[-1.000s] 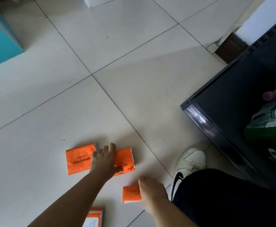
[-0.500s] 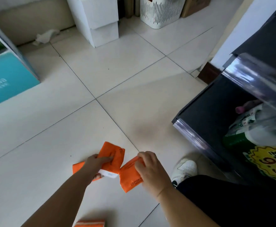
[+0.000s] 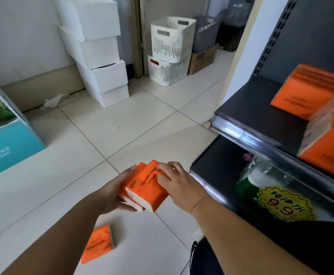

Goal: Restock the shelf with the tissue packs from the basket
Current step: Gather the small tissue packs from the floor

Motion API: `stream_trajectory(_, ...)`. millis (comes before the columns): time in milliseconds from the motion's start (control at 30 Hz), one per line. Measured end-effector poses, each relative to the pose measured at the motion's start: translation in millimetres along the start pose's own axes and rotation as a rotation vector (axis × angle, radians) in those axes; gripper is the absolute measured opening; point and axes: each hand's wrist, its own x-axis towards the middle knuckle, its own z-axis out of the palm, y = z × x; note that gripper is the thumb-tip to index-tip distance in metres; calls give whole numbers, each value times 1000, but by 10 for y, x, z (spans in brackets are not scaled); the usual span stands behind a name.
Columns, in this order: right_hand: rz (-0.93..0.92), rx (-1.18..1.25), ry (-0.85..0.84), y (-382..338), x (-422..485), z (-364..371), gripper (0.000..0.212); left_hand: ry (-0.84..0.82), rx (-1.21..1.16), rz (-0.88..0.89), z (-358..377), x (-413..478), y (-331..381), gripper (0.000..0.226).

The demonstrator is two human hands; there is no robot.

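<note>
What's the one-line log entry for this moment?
left hand, right hand: holding orange tissue packs | floor: loose pack | shelf: stacked packs

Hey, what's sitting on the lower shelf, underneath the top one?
Clear plastic bottles with green labels, and a yellow 9.9 price tag in front. The upper shelf covers everything farther back.

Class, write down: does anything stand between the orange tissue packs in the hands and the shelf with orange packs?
Nothing visible does. The held packs hang over floor left of the shelf, whose bare front lies open beside the stocked packs.
</note>
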Motion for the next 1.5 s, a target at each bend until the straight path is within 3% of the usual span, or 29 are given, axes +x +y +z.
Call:
stream_trajectory(167,77,107,-212,127,-25,-624,40,-170,202,140,222,-305,388,92)
stream_trajectory(300,241,321,-135,225,-1,-1204,27,-199,350,260,391,-478,685,73)
stream_trajectory(433,372,382,-199,383,17,-1679,51,-218,552,351,750,-645,1091,59)
stream_trajectory(567,378,280,-300,568,-17,-2027,81,-192,684,460,1186,-785,1504,54)
stream_trajectory(667,355,110,-246,735,-89,-2266,95,-198,774,535,1488,-834,1803,39)
stream_trajectory(833,369,-165,-232,1096,-186,-2608,117,-196,991,678,2111,-839,2272,53)
stream_trajectory(1067,512,-305,-169,1626,-272,-2758,119,-134,1213,837,2747,-562,2696,53)
stream_trajectory(1200,621,-258,-168,1864,-326,-2639,118,-133,1316,897,2971,-341,2726,60)
stream_trajectory(1367,754,-253,-192,2057,-400,-2526,100,-51,1212,970,3060,-3,2612,86)
stream_trajectory(1500,811,-213,-186,2132,-433,-2478,99,-47,1071,942,3004,233,2372,117)
